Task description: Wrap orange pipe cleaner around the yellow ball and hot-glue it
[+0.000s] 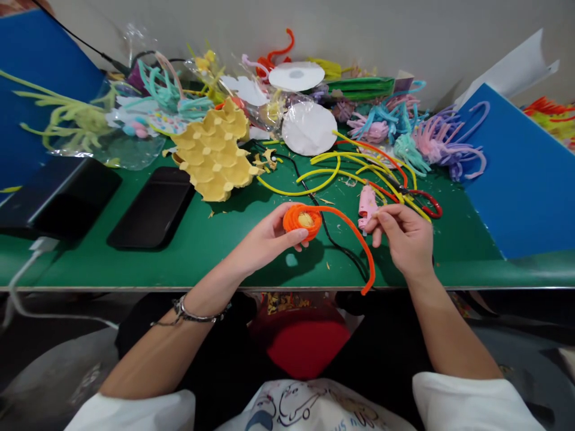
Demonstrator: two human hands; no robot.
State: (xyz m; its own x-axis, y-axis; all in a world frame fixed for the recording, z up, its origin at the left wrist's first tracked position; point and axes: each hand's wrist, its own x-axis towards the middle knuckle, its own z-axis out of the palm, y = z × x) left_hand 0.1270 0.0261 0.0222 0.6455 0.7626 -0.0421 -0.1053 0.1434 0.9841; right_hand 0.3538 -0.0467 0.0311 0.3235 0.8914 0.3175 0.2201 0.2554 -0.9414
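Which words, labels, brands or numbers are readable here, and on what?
No text reads with certainty.
White shirt: blue letters, cut off at the bottom edge, too partial to read.
Grey object at lower left: pale marks, too blurred to read.
Orange coil: no lettering visible.

The orange coil has a fuzzy, matt pile. From it, at ten o'clock, the egg carton is rough, matt pulp; at nine, the phone is smooth and dark; at twelve, the white disc sits under glossy clear film. The bench looks smooth, with a slight sheen.
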